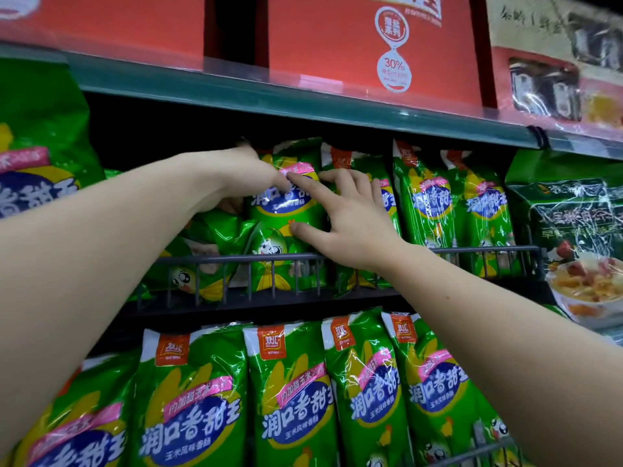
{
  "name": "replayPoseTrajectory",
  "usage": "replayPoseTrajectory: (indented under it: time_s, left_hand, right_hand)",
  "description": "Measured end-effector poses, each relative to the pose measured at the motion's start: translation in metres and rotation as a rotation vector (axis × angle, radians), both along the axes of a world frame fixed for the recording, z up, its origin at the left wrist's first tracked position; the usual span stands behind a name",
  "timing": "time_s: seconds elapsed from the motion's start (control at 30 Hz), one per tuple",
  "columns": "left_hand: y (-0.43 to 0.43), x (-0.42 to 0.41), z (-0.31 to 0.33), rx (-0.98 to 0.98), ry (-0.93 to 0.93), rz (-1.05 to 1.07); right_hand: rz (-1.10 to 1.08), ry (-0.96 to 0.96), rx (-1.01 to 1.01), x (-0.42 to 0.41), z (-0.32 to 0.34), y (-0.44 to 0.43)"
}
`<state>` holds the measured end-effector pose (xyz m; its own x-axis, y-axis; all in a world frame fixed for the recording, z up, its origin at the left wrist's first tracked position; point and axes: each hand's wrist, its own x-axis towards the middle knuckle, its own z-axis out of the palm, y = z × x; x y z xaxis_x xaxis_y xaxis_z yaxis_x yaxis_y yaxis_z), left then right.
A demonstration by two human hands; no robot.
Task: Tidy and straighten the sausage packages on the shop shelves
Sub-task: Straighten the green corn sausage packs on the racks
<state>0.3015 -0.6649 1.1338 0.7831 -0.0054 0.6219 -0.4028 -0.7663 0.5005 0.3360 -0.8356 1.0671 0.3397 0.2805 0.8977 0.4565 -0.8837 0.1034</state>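
Green sausage packages stand on the middle shelf behind a dark wire rail (pixel 337 256). My left hand (pixel 236 176) grips the top left edge of one upright package (pixel 286 210), its fingers curled behind it and its thumb on the front. My right hand (pixel 350 217) rests spread on the same package's front and right side, forefinger and thumb touching it. To its left, slumped packages (pixel 199 251) lie tilted against the rail. Further upright packages (pixel 428 210) stand to the right.
A row of green sausage packages (pixel 290 392) hangs on the shelf below. Red cartons (pixel 371 45) sit on the top shelf above a green shelf edge (pixel 303 106). A large dark green package (pixel 573 237) is at the right, another green bag (pixel 37 139) at the far left.
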Motion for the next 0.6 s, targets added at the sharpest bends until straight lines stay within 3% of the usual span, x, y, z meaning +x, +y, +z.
replayPoseTrajectory:
  time_s: [0.37,0.6]
  left_hand:
    - [-0.005,0.003,0.007,-0.046,0.084,-0.007]
    - [0.001,0.001,0.006,-0.041,0.109,0.012]
  right_hand:
    - [0.067,0.124,-0.084,-0.008,0.005,-0.022]
    - [0.07,0.059,-0.124,-0.001,0.004,-0.027]
